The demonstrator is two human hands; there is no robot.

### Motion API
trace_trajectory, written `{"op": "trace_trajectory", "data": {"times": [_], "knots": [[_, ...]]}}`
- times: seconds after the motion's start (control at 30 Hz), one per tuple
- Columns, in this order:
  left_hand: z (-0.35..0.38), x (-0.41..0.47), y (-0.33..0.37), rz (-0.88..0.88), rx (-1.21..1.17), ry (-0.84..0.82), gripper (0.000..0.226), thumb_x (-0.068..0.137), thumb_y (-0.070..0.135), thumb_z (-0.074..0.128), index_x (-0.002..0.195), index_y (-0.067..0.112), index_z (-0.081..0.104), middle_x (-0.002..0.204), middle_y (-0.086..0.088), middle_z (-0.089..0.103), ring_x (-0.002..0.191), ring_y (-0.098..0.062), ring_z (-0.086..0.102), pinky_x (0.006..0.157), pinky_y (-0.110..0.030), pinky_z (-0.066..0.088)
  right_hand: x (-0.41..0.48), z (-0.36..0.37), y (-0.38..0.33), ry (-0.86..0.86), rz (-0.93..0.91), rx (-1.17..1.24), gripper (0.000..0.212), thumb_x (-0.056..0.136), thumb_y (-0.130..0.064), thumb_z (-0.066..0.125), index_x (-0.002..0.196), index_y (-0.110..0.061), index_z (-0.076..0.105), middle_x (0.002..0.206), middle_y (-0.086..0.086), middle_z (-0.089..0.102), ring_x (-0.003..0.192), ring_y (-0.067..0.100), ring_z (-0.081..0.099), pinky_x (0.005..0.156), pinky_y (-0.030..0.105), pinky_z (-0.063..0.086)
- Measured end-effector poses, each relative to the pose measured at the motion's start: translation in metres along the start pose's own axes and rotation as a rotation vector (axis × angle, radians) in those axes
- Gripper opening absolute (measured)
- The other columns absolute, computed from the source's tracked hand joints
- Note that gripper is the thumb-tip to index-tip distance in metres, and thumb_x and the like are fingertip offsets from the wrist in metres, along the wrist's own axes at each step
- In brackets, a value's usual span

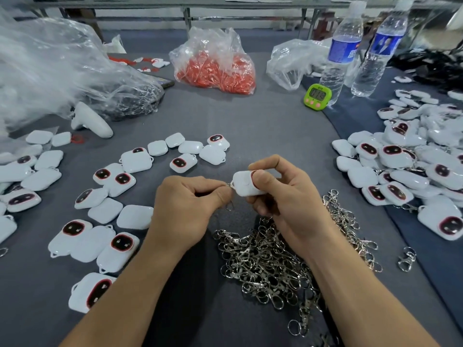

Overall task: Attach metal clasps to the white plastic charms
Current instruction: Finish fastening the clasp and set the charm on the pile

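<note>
Grey cloth table (250,126); right hand (283,194) grips one charm (244,182) above it, thumb on its face; left hand (185,204) pinches a clasp (228,187) at the charm's loop. Clasp pile (270,261) lies under the right wrist; loose charms (100,196) are spread on the left, charm heap (413,166) on the right. Far side: bag of red cords (215,68), green timer (317,95), two bottles (340,53), big clear bag (50,66), white controller (90,121); another table's frame (185,11) stands behind.

white charms (135,160), silver clasps (265,264), orange-filled bag (215,71), green timer (317,96)
</note>
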State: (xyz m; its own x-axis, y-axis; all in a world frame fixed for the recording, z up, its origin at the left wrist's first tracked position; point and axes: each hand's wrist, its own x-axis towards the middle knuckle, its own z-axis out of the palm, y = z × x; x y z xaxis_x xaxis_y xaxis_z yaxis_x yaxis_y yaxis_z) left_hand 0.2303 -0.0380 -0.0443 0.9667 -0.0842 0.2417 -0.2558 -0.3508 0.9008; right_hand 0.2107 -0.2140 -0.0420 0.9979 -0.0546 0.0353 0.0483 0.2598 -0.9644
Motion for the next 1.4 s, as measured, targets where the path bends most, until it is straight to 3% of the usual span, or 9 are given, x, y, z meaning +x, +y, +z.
{"op": "trace_trajectory", "data": {"times": [0.27, 0.33, 0.47, 0.67, 0.93, 1.1, 1.2, 1.3, 1.4], "knots": [[0.004, -0.009, -0.002, 0.512, 0.673, 0.086, 0.013, 0.081, 0.023, 0.069, 0.071, 0.016, 0.075, 0.061, 0.004, 0.059, 0.06, -0.02, 0.05, 0.064, -0.033, 0.038, -0.003, 0.007, 0.01, 0.099, -0.02, -0.135, 0.013, 0.098, -0.002, 0.062, 0.091, -0.012, 0.067, 0.062, 0.004, 0.066, 0.051, 0.018, 0.05, 0.043, 0.024, 0.039], [0.007, -0.011, -0.002, 0.466, 0.628, 0.102, 0.011, 0.081, 0.024, 0.07, 0.073, 0.019, 0.076, 0.062, 0.007, 0.061, 0.061, -0.018, 0.053, 0.065, -0.033, 0.04, -0.002, 0.007, 0.009, 0.106, -0.009, -0.116, 0.014, 0.098, -0.001, 0.06, 0.092, -0.011, 0.067, 0.063, 0.005, 0.066, 0.05, 0.018, 0.049, 0.042, 0.024, 0.039], [0.009, -0.005, 0.002, -0.013, -0.075, 0.041, 0.012, 0.082, 0.024, 0.079, 0.083, 0.036, 0.081, 0.076, 0.015, 0.075, 0.071, 0.002, 0.067, 0.067, -0.014, 0.049, 0.0, 0.008, 0.002, 0.069, 0.058, 0.034, 0.012, 0.101, -0.003, 0.055, 0.098, -0.009, 0.065, 0.063, 0.01, 0.064, 0.045, 0.018, 0.044, 0.045, 0.024, 0.037], [0.011, -0.002, 0.005, -0.079, -0.246, -0.078, 0.024, 0.088, 0.015, 0.074, 0.078, 0.036, 0.082, 0.062, 0.006, 0.069, 0.06, -0.002, 0.057, 0.061, -0.016, 0.047, -0.001, 0.013, 0.001, 0.109, 0.058, 0.083, 0.014, 0.101, -0.002, 0.054, 0.096, -0.009, 0.065, 0.061, 0.006, 0.062, 0.043, 0.016, 0.043, 0.043, 0.023, 0.035], [0.013, -0.003, 0.007, -0.096, -0.203, -0.05, 0.021, 0.091, 0.016, 0.071, 0.079, 0.03, 0.081, 0.059, 0.006, 0.067, 0.056, -0.002, 0.055, 0.057, -0.016, 0.045, -0.002, 0.016, 0.006, 0.15, 0.022, 0.043, 0.016, 0.101, -0.003, 0.056, 0.093, -0.012, 0.067, 0.064, 0.006, 0.064, 0.045, 0.013, 0.045, 0.044, 0.023, 0.038], [0.011, -0.01, 0.002, 0.234, 0.547, 0.01, 0.026, 0.086, 0.033, 0.062, 0.068, 0.018, 0.073, 0.058, 0.002, 0.059, 0.059, -0.02, 0.055, 0.059, -0.036, 0.036, -0.005, 0.014, 0.015, 0.219, -0.144, -0.414, 0.012, 0.091, -0.018, 0.067, 0.089, -0.03, 0.069, 0.063, 0.007, 0.063, 0.054, 0.011, 0.049, 0.055, 0.038, 0.048], [0.011, -0.009, 0.004, 0.46, 0.793, 0.006, 0.021, 0.081, 0.02, 0.062, 0.062, 0.015, 0.069, 0.055, 0.0, 0.052, 0.054, -0.024, 0.046, 0.062, -0.032, 0.011, -0.007, 0.016, 0.017, 0.198, -0.262, -0.554, 0.009, 0.087, -0.027, 0.067, 0.091, -0.034, 0.067, 0.057, -0.002, 0.057, 0.049, 0.004, 0.042, 0.05, 0.021, 0.039], [0.011, -0.009, -0.001, 0.404, 0.737, 0.007, 0.019, 0.084, 0.024, 0.061, 0.07, 0.017, 0.074, 0.058, 0.002, 0.056, 0.058, -0.022, 0.048, 0.062, -0.032, 0.02, -0.008, 0.017, 0.014, 0.174, -0.224, -0.504, 0.007, 0.088, -0.028, 0.068, 0.091, -0.034, 0.067, 0.056, 0.0, 0.058, 0.049, 0.008, 0.044, 0.05, 0.027, 0.04], [0.01, -0.008, 0.0, 0.112, 0.315, 0.01, 0.008, 0.086, 0.031, 0.07, 0.082, 0.031, 0.077, 0.062, 0.009, 0.066, 0.06, -0.005, 0.058, 0.058, -0.023, 0.042, -0.005, 0.013, 0.008, 0.18, -0.098, -0.267, 0.014, 0.096, -0.012, 0.065, 0.09, -0.024, 0.07, 0.058, 0.002, 0.065, 0.047, 0.014, 0.049, 0.047, 0.029, 0.041]]}}
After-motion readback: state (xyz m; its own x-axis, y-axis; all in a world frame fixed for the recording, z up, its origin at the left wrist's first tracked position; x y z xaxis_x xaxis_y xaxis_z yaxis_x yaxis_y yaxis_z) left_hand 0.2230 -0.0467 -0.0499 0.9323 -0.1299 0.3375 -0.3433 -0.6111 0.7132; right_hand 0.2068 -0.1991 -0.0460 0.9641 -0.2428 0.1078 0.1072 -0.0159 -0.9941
